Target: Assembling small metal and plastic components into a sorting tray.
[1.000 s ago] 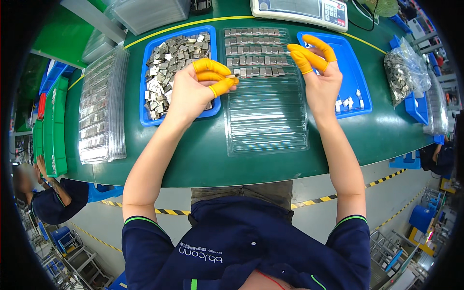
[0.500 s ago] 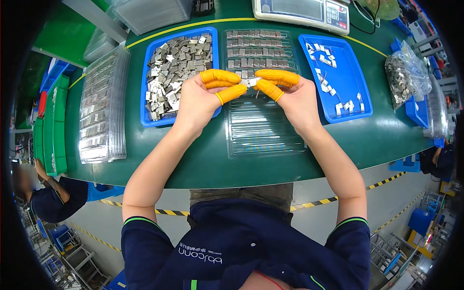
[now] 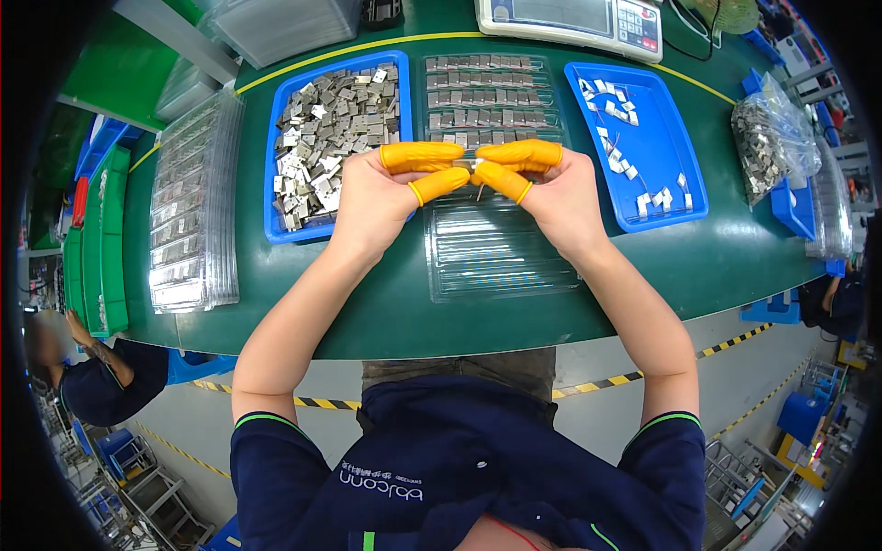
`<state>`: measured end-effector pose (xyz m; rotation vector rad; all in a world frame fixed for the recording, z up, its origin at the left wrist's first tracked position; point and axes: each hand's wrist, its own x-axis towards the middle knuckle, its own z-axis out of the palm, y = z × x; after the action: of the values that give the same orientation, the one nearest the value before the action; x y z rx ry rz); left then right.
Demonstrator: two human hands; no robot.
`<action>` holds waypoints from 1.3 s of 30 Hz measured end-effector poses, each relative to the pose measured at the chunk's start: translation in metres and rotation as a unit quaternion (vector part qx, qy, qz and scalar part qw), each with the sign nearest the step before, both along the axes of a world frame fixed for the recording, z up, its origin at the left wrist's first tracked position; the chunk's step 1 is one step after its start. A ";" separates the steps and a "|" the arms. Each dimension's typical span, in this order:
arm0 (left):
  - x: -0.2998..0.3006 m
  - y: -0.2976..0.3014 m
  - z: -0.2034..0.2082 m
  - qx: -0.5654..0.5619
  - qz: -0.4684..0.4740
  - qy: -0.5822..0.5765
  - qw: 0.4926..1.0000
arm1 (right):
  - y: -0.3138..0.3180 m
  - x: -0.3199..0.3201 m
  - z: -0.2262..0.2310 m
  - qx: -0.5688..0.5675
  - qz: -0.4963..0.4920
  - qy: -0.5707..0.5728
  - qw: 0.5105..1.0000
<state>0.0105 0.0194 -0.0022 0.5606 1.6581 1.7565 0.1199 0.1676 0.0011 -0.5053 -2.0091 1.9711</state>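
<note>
Yellow finger cots cover the fingertips of both my hands, which meet over a clear blister tray [image 3: 501, 253]. My left hand [image 3: 377, 197] pinches a small metal shell [image 3: 464, 165]. Against it, my right hand [image 3: 562, 195] grips a small white connector [image 3: 477, 163] with a short wire hanging below. Fingertips hide most of both pieces, so I cannot tell how far they are joined. Rows of grey metal parts [image 3: 487, 97] fill the tray's far half. Left of it, many loose metal shells [image 3: 340, 129] lie in a blue bin; on the right, several white wired connectors [image 3: 666, 197] lie in another.
A stack of clear trays [image 3: 193, 202] stands at the left, beside green bins [image 3: 112, 230]. At the back are a scale [image 3: 570, 23] and a clear plastic box [image 3: 280, 28]. A bag of parts [image 3: 763, 151] lies far right. Another person [image 3: 106, 376] sits at the left.
My fingertips have drawn closer together, and the white connector, more exposed before, is now mostly covered. The right hand has shifted slightly left.
</note>
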 end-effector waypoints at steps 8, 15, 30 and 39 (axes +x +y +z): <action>0.000 -0.007 0.013 -0.029 -0.075 0.003 0.997 | 0.008 0.002 -0.007 -0.084 0.087 -0.011 0.993; 0.002 -0.009 0.005 -0.023 -0.099 0.028 0.994 | 0.009 0.002 -0.010 -0.035 0.120 0.017 0.992; 0.010 -0.008 -0.003 -0.063 -0.037 0.342 0.937 | -0.017 0.005 -0.019 0.386 -0.003 0.251 0.888; 0.007 -0.009 -0.006 0.075 -0.065 0.066 0.993 | -0.013 0.005 -0.015 0.200 -0.011 0.193 0.961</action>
<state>0.0172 0.0101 -0.0081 0.8496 1.5478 1.7902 0.1251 0.1550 -0.0137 -0.0415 -2.0473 1.4489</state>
